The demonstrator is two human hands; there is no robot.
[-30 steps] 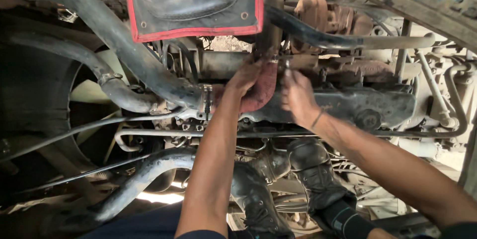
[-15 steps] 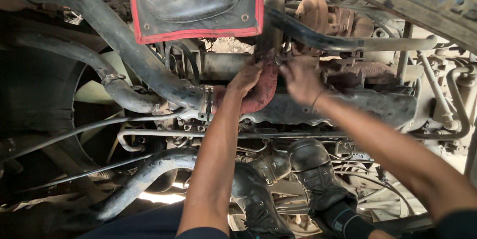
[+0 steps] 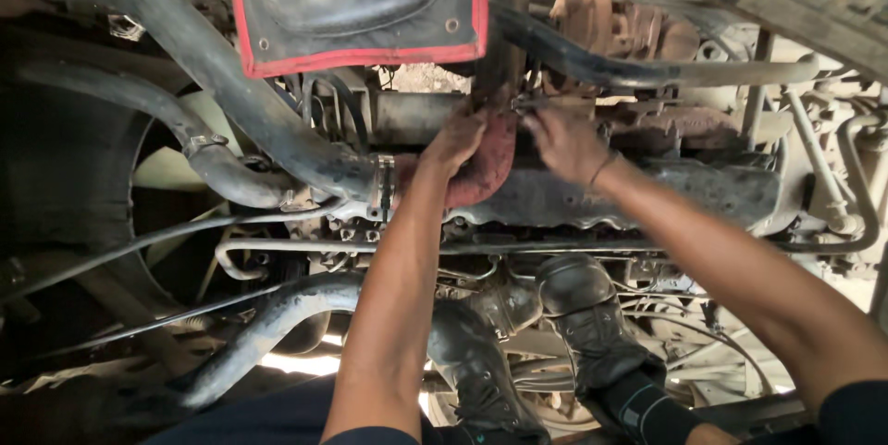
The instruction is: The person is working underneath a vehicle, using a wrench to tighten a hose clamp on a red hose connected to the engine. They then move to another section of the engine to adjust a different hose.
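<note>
I look up at the underside of a vehicle's engine. My left hand [image 3: 455, 142] reaches up and wraps around the top of a rusty red curved pipe [image 3: 487, 170], where it meets a dark vertical pipe [image 3: 502, 47]. Just to its right, my right hand [image 3: 566, 142] has its fingertips pinched on a small metal fastener [image 3: 529, 105] at the same joint. A thin band circles my right wrist. Both forearms rise from the bottom of the view.
A black flap with red edging [image 3: 356, 3] hangs above the hands. Thick black hoses [image 3: 213, 84] run on the left, one with a clamp [image 3: 384, 184]. A grimy engine casing [image 3: 666, 195], thin metal lines [image 3: 305, 246] and ribbed black hoses [image 3: 583, 315] crowd below.
My right hand has shifted slightly up and left toward the pipe joint. My left hand stays on the rusty pipe.
</note>
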